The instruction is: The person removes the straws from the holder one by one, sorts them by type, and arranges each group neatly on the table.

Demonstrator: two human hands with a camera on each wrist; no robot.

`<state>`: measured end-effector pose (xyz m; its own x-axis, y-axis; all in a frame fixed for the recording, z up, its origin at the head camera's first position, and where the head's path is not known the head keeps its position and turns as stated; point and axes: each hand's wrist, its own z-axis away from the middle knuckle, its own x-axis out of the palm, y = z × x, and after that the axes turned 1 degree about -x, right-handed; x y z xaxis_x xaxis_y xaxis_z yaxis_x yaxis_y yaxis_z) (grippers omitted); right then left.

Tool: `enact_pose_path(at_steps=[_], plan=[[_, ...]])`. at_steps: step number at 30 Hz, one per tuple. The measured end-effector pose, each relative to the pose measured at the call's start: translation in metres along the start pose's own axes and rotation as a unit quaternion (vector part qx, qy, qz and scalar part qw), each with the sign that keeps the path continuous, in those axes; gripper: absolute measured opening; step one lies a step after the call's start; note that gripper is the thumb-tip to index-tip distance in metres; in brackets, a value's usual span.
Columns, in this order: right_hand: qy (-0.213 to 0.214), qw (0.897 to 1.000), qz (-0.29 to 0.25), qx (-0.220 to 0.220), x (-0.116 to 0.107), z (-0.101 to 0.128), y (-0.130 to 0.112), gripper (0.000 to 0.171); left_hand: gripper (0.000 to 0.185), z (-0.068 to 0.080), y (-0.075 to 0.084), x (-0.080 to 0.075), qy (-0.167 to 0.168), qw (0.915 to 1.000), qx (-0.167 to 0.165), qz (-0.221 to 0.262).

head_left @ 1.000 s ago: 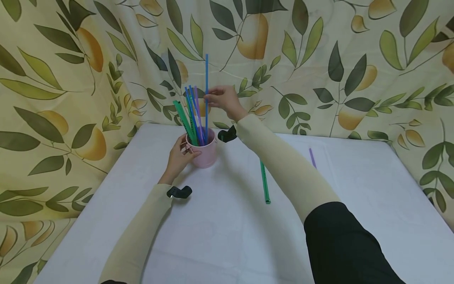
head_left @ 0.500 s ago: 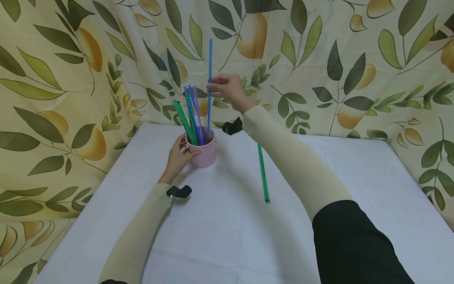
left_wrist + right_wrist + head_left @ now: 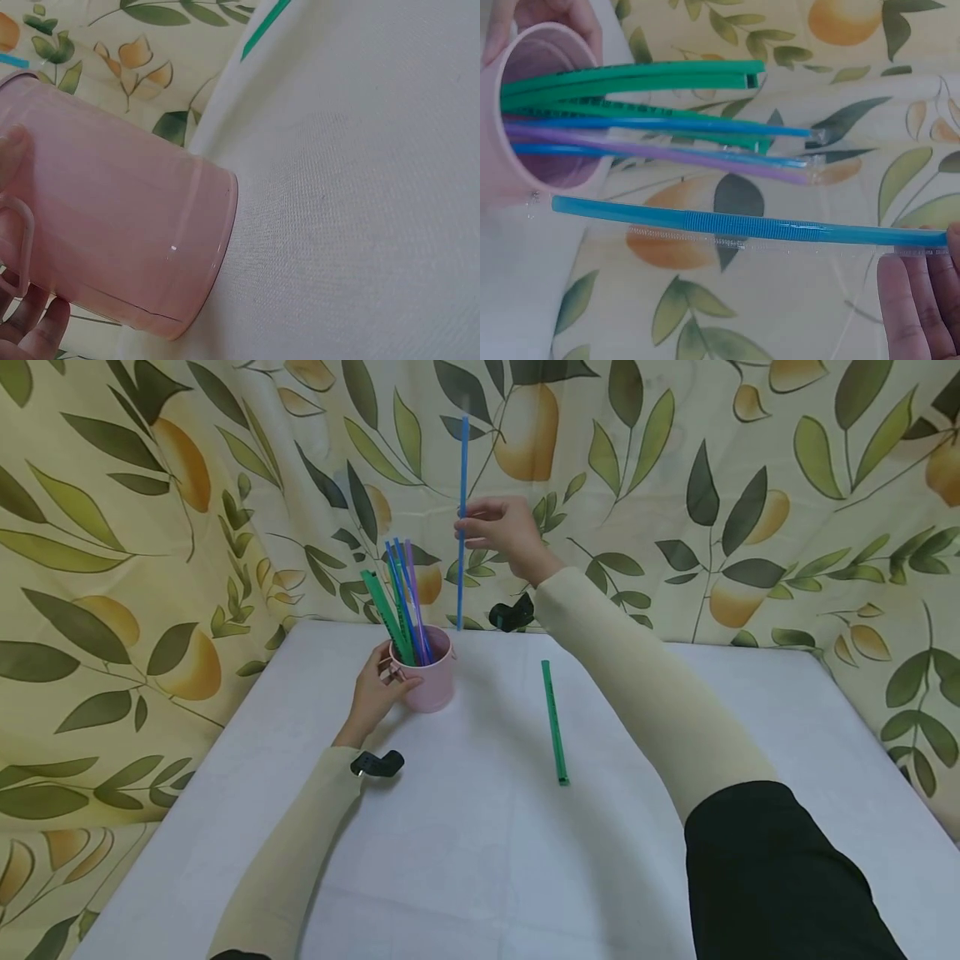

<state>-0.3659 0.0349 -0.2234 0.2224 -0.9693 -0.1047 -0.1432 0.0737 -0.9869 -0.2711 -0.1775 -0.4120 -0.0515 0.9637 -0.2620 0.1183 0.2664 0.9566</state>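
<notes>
My right hand (image 3: 504, 531) pinches a blue drinking straw (image 3: 463, 460) upright, to the right of a small pink bucket (image 3: 431, 690) and higher than its rim. In the right wrist view the blue straw (image 3: 750, 224) has a ribbed bend and a clear wrapper, and its lower end lies near the bucket's rim (image 3: 501, 90). My left hand (image 3: 372, 695) holds the bucket at its left side, around a small handle (image 3: 26, 240). Green sticks with dark print (image 3: 645, 77), blue straws (image 3: 705, 124) and a purple straw (image 3: 690, 157) lean inside the bucket.
A green stick (image 3: 555, 722) lies on the white-covered table (image 3: 450, 843), between the bucket and my right forearm. Behind the table hangs a curtain (image 3: 637, 527) printed with leaves and fruit. Black bands (image 3: 377, 764) sit at my wrists.
My right hand has lifted the blue straw up out of the bucket and moved right. The purple straw on the table has gone behind my right arm. My left hand stays on the bucket.
</notes>
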Motion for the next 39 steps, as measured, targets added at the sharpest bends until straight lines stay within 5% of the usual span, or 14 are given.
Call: enact_pose_path(at_steps=[14,31,39], plan=[[-0.028,0.998,0.049,0.020,-0.030,0.017,0.037,0.031,0.079,0.005,0.007,0.000,-0.002,1.0000,0.001,0.000],[-0.064,0.995,0.072,0.031,-0.087,0.081,0.068,0.029,0.078,0.007,0.006,0.000,0.004,0.9999,0.005,0.009],[-0.058,0.984,0.164,0.036,-0.123,0.109,0.071,0.037,0.078,0.006,0.007,0.001,0.003,1.0000,0.007,0.001]])
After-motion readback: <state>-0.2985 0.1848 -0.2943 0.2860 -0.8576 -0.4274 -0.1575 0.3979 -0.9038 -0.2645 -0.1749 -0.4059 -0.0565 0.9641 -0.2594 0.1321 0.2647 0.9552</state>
